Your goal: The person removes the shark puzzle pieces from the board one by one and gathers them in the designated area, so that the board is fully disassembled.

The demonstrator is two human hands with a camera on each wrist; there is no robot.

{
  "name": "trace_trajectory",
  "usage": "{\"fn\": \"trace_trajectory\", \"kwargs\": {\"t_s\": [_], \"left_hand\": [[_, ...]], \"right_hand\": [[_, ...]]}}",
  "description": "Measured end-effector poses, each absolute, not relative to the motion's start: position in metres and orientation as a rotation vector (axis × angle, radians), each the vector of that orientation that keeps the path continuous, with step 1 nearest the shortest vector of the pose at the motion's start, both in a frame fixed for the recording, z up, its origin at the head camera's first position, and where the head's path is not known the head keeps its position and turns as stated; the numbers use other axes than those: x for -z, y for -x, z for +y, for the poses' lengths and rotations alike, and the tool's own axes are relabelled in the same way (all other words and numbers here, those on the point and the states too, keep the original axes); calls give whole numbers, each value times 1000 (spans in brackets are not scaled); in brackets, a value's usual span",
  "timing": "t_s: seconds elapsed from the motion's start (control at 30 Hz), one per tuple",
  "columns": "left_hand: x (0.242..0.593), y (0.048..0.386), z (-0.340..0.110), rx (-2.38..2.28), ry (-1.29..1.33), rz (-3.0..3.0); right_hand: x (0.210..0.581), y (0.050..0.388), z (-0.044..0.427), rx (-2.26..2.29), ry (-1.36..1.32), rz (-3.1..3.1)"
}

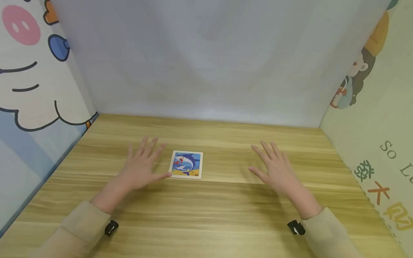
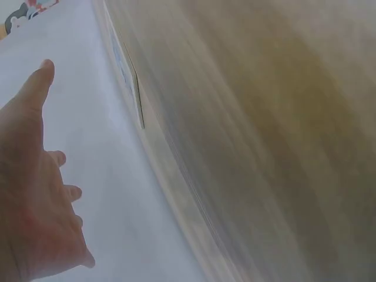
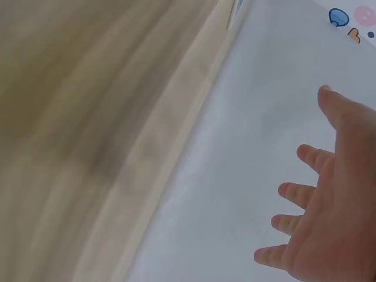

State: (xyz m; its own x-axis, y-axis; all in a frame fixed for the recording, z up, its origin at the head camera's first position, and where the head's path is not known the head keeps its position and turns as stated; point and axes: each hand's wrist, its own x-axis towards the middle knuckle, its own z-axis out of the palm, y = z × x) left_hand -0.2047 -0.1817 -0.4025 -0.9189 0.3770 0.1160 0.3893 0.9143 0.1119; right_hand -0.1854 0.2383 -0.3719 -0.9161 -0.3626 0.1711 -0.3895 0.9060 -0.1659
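Note:
A small square picture puzzle point(image 1: 186, 165) with a pale border lies flat on the wooden table, showing a blue-and-white dolphin-like animal over a yellow seabed. My left hand point(image 1: 140, 166) hovers just left of it with fingers spread; its thumb tip overlaps the puzzle's lower left corner in the head view, and the left wrist view shows the hand point(image 2: 38, 194) holding nothing. Farther off on the right, my right hand point(image 1: 274, 166) is held over the table, fingers apart and nothing in them. The right wrist view shows that hand point(image 3: 338, 205) against the pale backdrop.
The wooden table point(image 1: 206, 215) runs back to a pale grey cloth point(image 1: 206, 71). Printed cartoon panels stand on both sides, a left panel point(image 1: 35, 89) and a right panel point(image 1: 371, 136). Black wrist bands point(image 1: 111, 228) show at both sleeve cuffs.

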Motion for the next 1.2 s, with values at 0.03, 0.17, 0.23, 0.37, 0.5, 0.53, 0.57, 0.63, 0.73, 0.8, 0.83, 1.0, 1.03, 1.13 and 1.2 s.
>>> {"fn": "trace_trajectory", "kwargs": {"t_s": [0.03,0.17,0.23,0.37,0.5,0.53,0.57,0.63,0.73,0.8,0.83,1.0,1.03,1.13,1.2], "left_hand": [[402,207,-181,196,613,-2971],[401,215,-178,194,680,-2930],[401,219,-177,198,710,-2923],[406,228,-175,183,779,-2923],[412,237,-174,182,862,-2954],[414,239,-173,192,884,-2959],[415,241,-173,196,907,-2958],[418,245,-172,205,950,-2952],[423,252,-171,241,1007,-2941],[425,256,-170,281,1026,-2958],[425,258,-169,312,1033,-2970],[426,265,-165,453,1059,-3020],[426,266,-164,471,1063,-3026],[427,270,-163,516,1098,-3021],[428,273,-163,534,1124,-3015]], "right_hand": [[369,188,236,-301,-592,-2934],[359,201,223,-351,-651,-2937],[355,207,214,-385,-689,-2936],[352,221,196,-471,-750,-2935],[356,235,177,-571,-805,-2964],[358,239,173,-606,-825,-2967],[360,242,170,-635,-847,-2969],[364,249,163,-695,-884,-2966],[373,258,153,-779,-912,-2959],[379,265,147,-823,-900,-2972],[382,267,144,-858,-891,-2978],[397,278,129,-1037,-880,-3001],[400,279,126,-1067,-883,-3003],[406,282,118,-1090,-898,-3022],[408,282,113,-1081,-886,-3051]]}}
